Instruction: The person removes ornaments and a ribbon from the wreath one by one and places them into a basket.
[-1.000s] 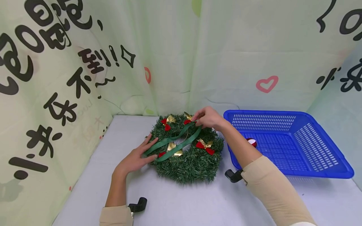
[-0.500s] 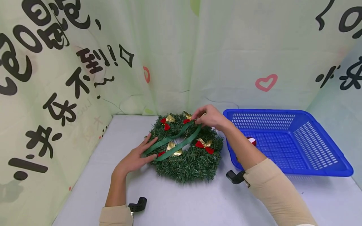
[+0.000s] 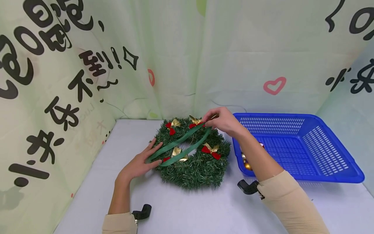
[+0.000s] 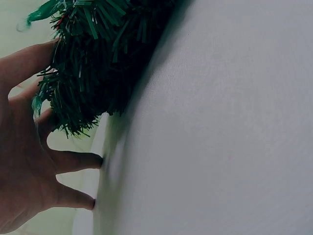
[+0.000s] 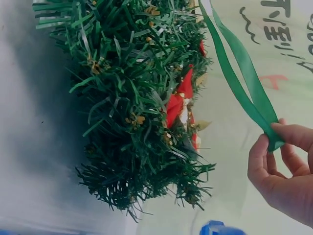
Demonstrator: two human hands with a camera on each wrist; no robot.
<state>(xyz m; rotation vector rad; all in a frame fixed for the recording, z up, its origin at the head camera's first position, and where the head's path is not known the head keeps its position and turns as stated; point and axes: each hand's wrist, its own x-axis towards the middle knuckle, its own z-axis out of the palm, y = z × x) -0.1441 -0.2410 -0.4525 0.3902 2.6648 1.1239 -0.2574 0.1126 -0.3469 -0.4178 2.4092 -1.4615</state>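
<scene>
A round green wreath [image 3: 193, 175] with red and gold bows [image 3: 211, 150] lies on the table. My left hand [image 3: 143, 162] rests on its left side with fingers spread; in the left wrist view two fingertips reach past the greenery to the table surface. Above the wreath's far right, my right hand [image 3: 223, 121] pinches the end of a green ribbon [image 5: 244, 81] between thumb and index finger. Two strands of the ribbon stretch across the wreath from under my left hand to that pinch. In the right wrist view the pinched end [image 5: 275, 143] hangs apart from the bows.
To the right stands a blue plastic basket [image 3: 333, 178] with perforated walls. Gold baubles [image 3: 247, 165] lie in its near left corner, partly hidden by my right forearm. A printed curtain [image 3: 233, 65] closes off the back and sides of the white table [image 3: 181, 214].
My right hand has moved slightly right, drawing the ribbon's two strands straighter and tighter. More baubles show beside the right forearm. The left hand and wreath stay in place.
</scene>
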